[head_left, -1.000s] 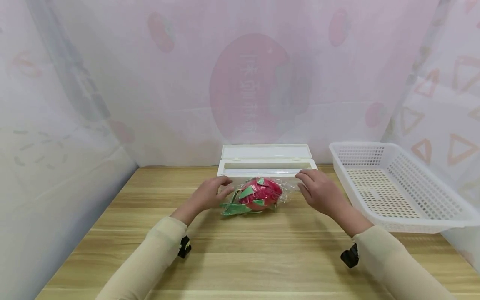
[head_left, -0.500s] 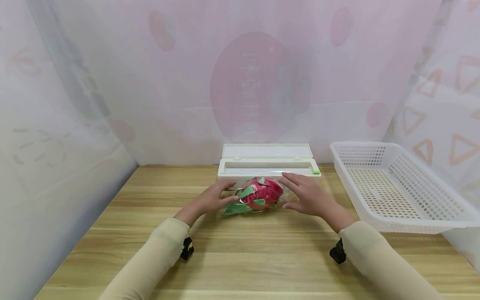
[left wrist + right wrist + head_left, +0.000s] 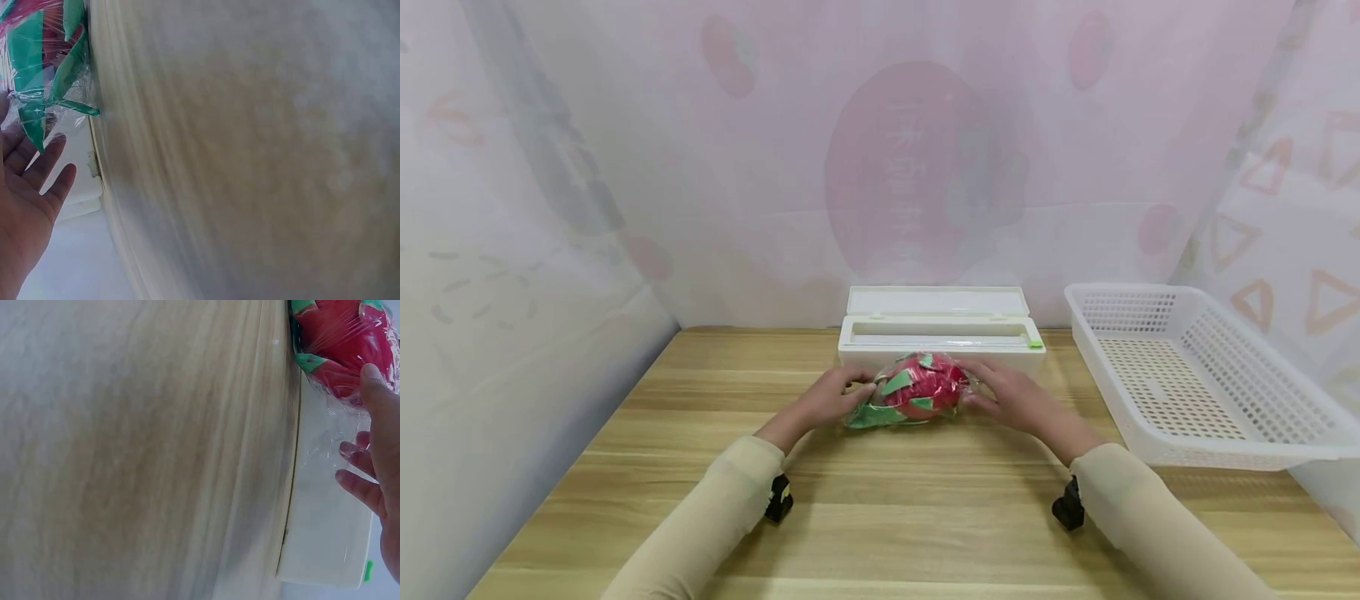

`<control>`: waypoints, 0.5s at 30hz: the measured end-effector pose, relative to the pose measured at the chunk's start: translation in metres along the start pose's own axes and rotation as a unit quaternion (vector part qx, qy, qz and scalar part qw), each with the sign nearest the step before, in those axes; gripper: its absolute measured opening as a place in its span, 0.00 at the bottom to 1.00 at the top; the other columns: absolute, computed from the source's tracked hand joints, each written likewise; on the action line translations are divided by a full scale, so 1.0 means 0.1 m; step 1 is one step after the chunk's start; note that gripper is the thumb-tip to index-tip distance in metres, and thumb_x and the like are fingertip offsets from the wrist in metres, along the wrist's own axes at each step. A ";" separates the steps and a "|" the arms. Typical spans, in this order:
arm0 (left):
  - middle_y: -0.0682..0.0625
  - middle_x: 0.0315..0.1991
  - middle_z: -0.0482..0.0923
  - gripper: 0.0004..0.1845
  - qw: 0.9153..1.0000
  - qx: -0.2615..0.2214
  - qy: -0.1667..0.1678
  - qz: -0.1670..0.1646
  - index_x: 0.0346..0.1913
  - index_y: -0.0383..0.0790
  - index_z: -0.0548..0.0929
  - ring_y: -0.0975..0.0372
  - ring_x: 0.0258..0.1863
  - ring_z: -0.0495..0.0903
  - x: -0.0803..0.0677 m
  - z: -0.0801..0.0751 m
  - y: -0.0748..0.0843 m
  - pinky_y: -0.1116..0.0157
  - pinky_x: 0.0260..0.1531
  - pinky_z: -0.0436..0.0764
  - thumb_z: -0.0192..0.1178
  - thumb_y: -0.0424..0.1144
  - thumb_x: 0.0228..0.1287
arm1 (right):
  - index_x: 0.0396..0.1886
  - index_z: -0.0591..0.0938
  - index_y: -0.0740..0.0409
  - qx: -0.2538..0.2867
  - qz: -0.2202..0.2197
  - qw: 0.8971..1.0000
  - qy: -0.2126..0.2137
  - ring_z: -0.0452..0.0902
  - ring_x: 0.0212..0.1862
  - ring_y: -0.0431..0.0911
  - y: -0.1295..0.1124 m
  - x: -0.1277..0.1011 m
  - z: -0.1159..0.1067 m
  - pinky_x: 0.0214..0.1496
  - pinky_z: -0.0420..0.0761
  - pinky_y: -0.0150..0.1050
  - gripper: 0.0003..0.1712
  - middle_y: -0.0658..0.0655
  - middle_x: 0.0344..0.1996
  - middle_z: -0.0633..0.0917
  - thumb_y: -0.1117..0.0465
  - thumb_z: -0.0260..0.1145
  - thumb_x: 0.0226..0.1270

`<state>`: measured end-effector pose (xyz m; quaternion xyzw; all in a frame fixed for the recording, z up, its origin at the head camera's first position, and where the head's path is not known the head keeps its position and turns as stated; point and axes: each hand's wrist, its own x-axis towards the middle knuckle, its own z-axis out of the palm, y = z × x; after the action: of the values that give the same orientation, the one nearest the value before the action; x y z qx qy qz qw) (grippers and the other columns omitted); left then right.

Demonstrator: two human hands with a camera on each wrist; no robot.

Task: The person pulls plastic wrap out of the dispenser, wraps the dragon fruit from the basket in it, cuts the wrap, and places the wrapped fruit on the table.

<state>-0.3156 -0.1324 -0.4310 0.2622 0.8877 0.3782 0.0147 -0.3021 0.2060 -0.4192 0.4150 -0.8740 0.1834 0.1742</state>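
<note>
Showing only in the head view, white basket beside wrapped dragon fruit.

i'm looking at a staged recording booth, not a real kitchen: a wooden table boxed in by translucent printed curtains, with a cling-film dispenser and white basket.
</note>
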 end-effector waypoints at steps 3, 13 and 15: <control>0.50 0.47 0.82 0.11 1.000 0.002 0.023 -0.010 0.47 0.42 0.85 0.53 0.54 0.77 0.00 0.01 0.02 0.50 0.55 0.75 0.56 0.42 0.72 | 0.69 0.71 0.54 0.024 0.018 1.000 0.002 0.78 0.56 0.54 -0.03 -0.01 0.00 0.55 0.79 0.51 0.37 0.59 0.59 0.79 0.62 0.73 0.59; 0.54 0.37 0.84 0.07 0.997 0.003 0.071 -0.028 0.38 0.44 0.87 0.59 0.42 0.81 0.05 0.07 0.03 0.57 0.46 0.80 0.63 0.43 0.67 | 0.57 0.82 0.61 0.074 0.083 0.993 0.037 0.84 0.43 0.48 -0.09 -0.01 0.05 0.42 0.84 0.42 0.23 0.58 0.44 0.87 0.64 0.70 0.61; 0.56 0.34 0.83 0.06 0.997 0.004 0.077 -0.029 0.36 0.44 0.87 0.61 0.40 0.80 0.06 0.08 0.04 0.60 0.42 0.81 0.63 0.42 0.67 | 0.51 0.85 0.63 0.085 0.103 0.990 0.047 0.85 0.39 0.47 -0.10 -0.01 0.06 0.40 0.84 0.39 0.18 0.59 0.40 0.87 0.63 0.70 0.61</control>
<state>-0.3169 -0.1225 -0.4328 0.2067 0.8951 0.3927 -0.0438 -0.2946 0.1981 -0.4227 0.3272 -0.8842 0.2930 0.1590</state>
